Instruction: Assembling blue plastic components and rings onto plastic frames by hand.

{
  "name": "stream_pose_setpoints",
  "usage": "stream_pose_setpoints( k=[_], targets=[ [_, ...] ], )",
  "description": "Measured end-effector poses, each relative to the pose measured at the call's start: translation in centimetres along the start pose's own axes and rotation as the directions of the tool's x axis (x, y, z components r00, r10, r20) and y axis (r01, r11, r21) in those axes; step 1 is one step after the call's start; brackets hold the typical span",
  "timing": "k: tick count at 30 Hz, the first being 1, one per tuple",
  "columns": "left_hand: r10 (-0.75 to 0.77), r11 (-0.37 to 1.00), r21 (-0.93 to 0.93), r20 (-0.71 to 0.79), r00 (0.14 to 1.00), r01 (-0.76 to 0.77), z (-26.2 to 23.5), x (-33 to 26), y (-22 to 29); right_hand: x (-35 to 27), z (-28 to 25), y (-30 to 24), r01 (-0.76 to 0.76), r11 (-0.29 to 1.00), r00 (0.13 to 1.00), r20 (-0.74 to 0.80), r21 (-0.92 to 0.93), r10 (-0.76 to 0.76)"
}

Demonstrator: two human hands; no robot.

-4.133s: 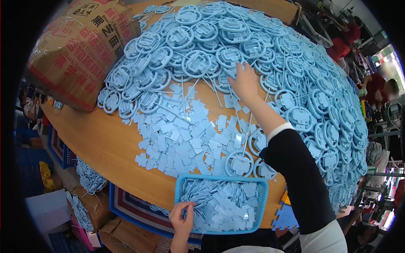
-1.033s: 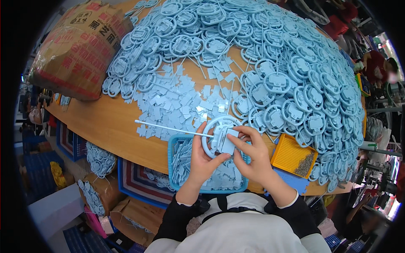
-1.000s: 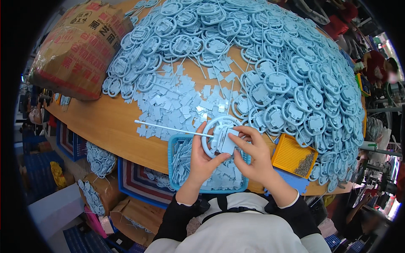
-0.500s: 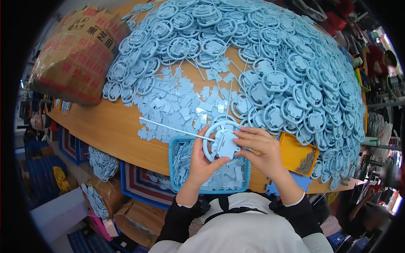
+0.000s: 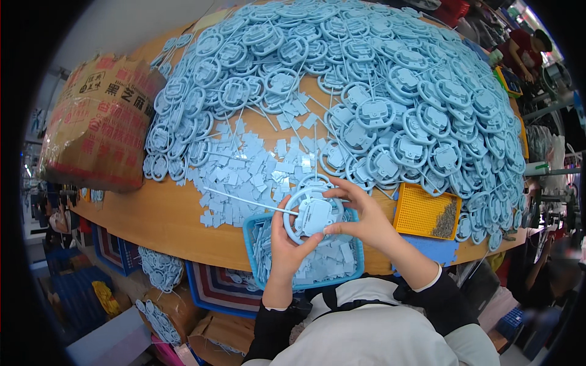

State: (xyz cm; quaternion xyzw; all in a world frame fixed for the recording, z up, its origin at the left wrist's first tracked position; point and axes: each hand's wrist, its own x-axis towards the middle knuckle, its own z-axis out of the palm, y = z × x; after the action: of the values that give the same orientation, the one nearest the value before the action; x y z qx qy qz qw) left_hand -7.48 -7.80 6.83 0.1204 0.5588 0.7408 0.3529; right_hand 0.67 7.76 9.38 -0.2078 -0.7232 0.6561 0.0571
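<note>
Holding the blue ring part [image 5: 312,212] over the near blue basket [image 5: 256,227], my left hand [image 5: 287,244] and right hand [image 5: 365,221] both grip it; since a second ago it's barely shifted, so I'm mid-separation.

A large sack-like package [image 5: 97,125] wrapped in brown tape, with red and black printing on it, sits at the table's left end. Below the table edge, brown cardboard boxes [image 5: 177,314] stand on the floor.
</note>
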Motion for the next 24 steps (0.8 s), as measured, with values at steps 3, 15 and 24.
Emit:
stream_pose_setpoints(
  k=[3,15,24],
  targets=[
    [-0.006,1.0,-0.001,0.022,1.0,0.006,0.0,0.0,-0.6,0.0,-0.2,1.7,-0.075,0.962,0.992,-0.079,0.264,0.099],
    [-0.141,0.985,0.102,0.002,0.99,0.14,1.8,0.5,-2.7,-1.4,-0.3,4.1,-0.194,0.978,0.975,-0.13,-0.08,0.183],
    [-0.136,0.979,0.191,0.323,0.937,0.076,2.1,1.1,-3.8,-3.3,-2.6,6.4,-0.225,0.957,0.974,0.071,0.182,0.215]
  ],
)
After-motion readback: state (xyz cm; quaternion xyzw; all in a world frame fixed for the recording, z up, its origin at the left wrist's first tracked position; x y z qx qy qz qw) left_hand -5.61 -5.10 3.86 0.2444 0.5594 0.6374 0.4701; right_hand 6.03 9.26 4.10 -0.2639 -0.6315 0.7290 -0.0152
